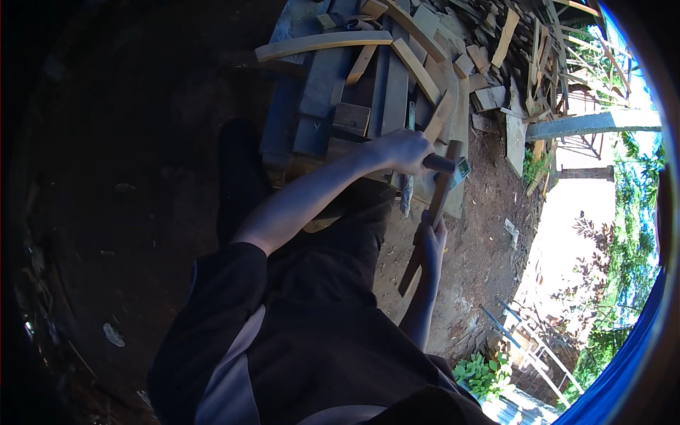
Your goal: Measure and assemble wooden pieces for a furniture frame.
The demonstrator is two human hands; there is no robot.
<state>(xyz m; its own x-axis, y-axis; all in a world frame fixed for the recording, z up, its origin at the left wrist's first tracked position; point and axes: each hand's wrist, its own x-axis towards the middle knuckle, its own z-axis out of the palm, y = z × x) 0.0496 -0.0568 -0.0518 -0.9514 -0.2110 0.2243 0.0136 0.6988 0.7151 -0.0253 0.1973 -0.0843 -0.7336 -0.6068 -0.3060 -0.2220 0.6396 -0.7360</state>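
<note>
My left hand (409, 151) is closed around a dark cylindrical tool (438, 163), whose blunt end sticks out to the right. Its kind I cannot make out. The tool crosses a narrow wooden strip (440, 191) near the strip's upper end; whether they touch is hard to tell. Lower down, my right hand (431, 244) grips this strip, which slants from upper right to lower left. A small teal object (460, 172) shows just right of the strip, partly hidden by it.
A workbench of dark planks (322, 95) stands ahead, bearing curved wooden pieces (326, 44), a wood block (352, 119) and a brush (330, 21). Offcuts (489, 97) are heaped at the far right. A pale beam (595, 126) juts in at right; a ladder-like frame (535, 347) stands lower right.
</note>
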